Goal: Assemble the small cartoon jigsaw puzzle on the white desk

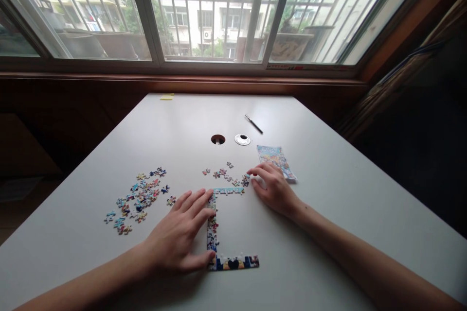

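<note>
Several fingers of the left hand lie spread wide along a part-built jigsaw border, the thumb at its near corner. Off toward two o'clock, the right hand has index and thumb narrowly parted beside a dark jigsaw piece; from where I stand, I can't tell whether it's gripped. I'd rest the left hand lightly so the strips don't skew, check tab against socket, then press straight down rather than shove sideways. The border sits on the white bench, long axis running twelve to six o'clock, its pale-blue far strip and dark near strip both pointing to three. Loose pieces lie at its twelve, a bigger heap of jigsaw pieces at ten. Beyond the right hand, at twelve, is a printed picture sheet, then a pen.
</note>
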{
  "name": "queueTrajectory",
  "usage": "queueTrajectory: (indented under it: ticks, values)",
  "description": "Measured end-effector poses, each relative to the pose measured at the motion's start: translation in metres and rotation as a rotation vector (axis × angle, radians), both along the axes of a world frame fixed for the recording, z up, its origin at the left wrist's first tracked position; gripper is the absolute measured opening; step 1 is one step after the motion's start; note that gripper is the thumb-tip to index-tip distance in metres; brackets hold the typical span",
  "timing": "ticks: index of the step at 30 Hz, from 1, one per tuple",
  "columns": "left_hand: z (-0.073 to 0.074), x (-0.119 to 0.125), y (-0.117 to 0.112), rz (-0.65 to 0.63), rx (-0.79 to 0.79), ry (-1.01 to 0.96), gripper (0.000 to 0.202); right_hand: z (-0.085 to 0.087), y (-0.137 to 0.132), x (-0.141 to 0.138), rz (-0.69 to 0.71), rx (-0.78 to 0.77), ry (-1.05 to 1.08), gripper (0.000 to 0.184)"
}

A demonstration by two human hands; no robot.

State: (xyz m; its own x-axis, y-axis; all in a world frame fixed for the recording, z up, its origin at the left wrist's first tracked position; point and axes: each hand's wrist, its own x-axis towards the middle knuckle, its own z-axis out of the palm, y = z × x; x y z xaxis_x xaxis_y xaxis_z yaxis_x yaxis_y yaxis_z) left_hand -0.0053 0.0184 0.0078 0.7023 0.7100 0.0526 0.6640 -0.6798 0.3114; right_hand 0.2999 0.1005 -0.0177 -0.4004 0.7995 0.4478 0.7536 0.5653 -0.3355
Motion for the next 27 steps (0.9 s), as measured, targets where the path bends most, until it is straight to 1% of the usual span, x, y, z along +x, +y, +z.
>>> queueTrajectory:
  ticks: [5,14,19,24,27]
  values:
    - [0.0008,0.0002,0.0001,-0.003,-0.007,0.007,0.062,-0.0006,0.0024,0.0003,0.010,-0.017,0.016,0.024]
    - [-0.0003,-0.0002,0.0008,-0.013,-0.011,-0.009,0.061,0.0039,-0.0009,0.0010,0.113,-0.063,0.049,0.022]
    - [-0.0010,-0.0007,0.0010,-0.013,-0.018,0.008,0.063,0.0049,-0.0015,-0.0012,0.113,-0.072,0.066,0.017]
    - [-0.0009,-0.0007,0.0009,-0.012,-0.012,0.018,0.063,0.0046,-0.0016,-0.0004,0.145,-0.063,0.005,0.022]
    - [-0.0008,-0.0009,0.0008,-0.014,-0.009,0.015,0.063,0.0043,-0.0016,-0.0001,0.139,-0.071,0.014,0.021]
